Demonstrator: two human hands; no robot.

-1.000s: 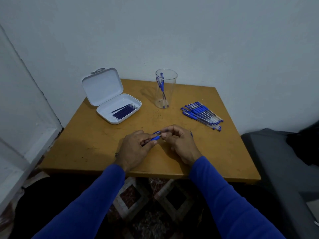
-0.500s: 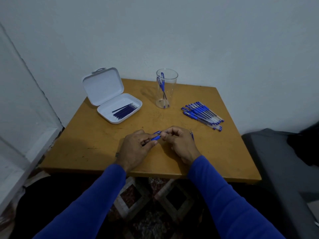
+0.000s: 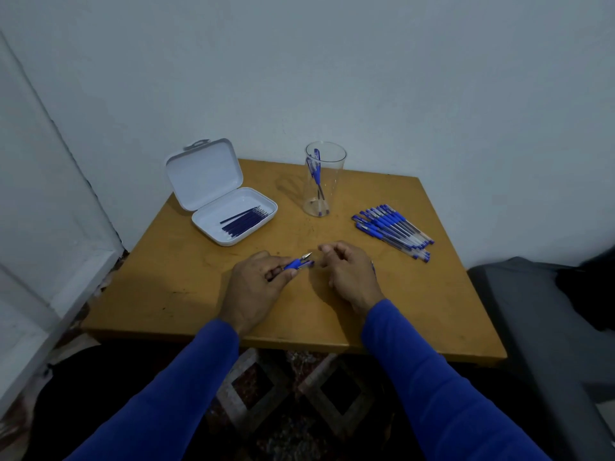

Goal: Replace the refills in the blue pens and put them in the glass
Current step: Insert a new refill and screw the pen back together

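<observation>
My left hand [image 3: 256, 281] grips a blue pen [image 3: 297, 262] near the table's front middle, with its metal tip pointing up and right. My right hand [image 3: 349, 276] hovers just right of the tip, apart from the pen. Its fingers are curled, and a small blue pen part [image 3: 372, 267] shows at the hand's far edge. The clear glass [image 3: 321, 181] stands at the back with two blue pens in it. A pile of several blue pens [image 3: 392, 231] lies at the right. An open white case [image 3: 233, 217] at the back left holds several dark refills [image 3: 244, 221].
The wooden table [image 3: 432, 311] stands against a white wall. A white door frame rises at the left, and a dark grey seat [image 3: 539, 327] sits beside the table's right edge. Patterned floor shows under the table's front edge.
My right hand has let go of the pen's end and drawn a little to the right. The pen's tip now shows bare in my left hand.
</observation>
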